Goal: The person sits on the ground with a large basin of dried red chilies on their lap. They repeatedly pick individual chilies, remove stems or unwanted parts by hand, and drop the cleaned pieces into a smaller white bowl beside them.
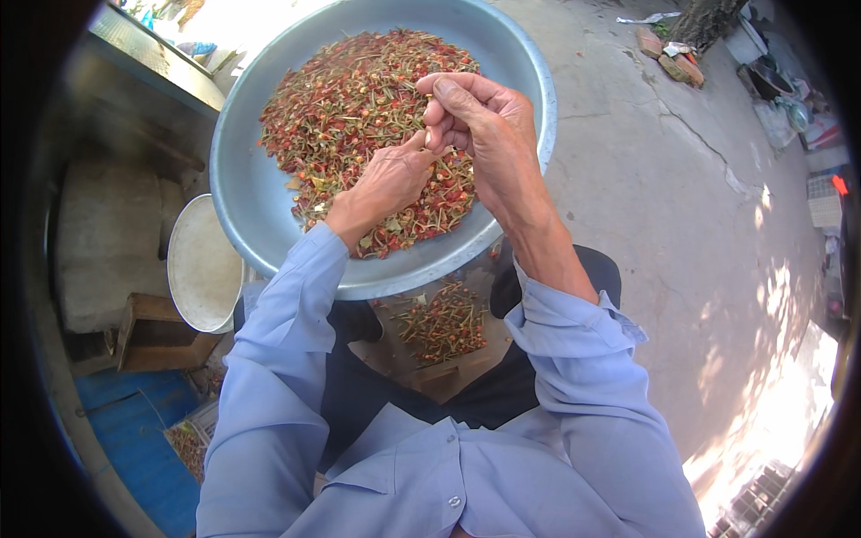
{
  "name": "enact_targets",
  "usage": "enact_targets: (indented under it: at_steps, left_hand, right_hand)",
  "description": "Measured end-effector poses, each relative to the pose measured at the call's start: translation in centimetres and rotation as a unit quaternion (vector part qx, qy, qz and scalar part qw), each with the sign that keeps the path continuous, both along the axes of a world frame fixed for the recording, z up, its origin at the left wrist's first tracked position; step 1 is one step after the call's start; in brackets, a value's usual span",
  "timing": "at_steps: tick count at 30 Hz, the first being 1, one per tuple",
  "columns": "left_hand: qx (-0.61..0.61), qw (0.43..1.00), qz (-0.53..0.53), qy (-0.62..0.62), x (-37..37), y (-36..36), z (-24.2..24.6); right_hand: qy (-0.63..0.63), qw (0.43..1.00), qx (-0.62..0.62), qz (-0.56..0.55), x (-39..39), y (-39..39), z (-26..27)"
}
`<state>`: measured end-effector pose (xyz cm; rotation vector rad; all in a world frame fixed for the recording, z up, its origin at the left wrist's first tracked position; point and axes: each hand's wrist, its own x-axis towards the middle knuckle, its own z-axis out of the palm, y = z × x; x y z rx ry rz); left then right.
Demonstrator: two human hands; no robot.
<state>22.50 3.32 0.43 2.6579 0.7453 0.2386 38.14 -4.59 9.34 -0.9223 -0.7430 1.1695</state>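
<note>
Before me a wide blue basin [259, 208] holds a broad heap of chopped plant bits [363, 87], which look like chilli stems and caps mixed with red pieces. My left hand [393, 176] hangs over the near side of the heap, its back toward me and its fingertips partly hidden. Just to its right, my right hand [488, 124] is raised over the heap, with thumb and forefinger brought together. The fingertips of both hands meet or nearly meet. Whether a small piece is pinched in either hand is too small to tell.
Stems and red bits [444, 323] lie on the ground between my legs. A white bucket [205, 269] stands left of the basin, beside a wooden box [165, 333]. Bricks [679, 67] lie by a tree trunk [706, 27] on the cracked concrete [625, 175].
</note>
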Motion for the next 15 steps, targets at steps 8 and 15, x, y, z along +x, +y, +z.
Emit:
enact_targets:
  at_steps: [8,15]
  left_hand:
    - [-0.011,0.996,0.033,0.083,-0.6,0.1,-0.1]
    - [-0.051,0.992,0.080,-0.078,-3.6,2.0,-0.6]
  right_hand:
    - [-0.009,1.000,0.010,-0.004,0.1,0.0,0.0]
    - [-0.015,1.000,0.020,-0.002,0.1,0.0,0.1]
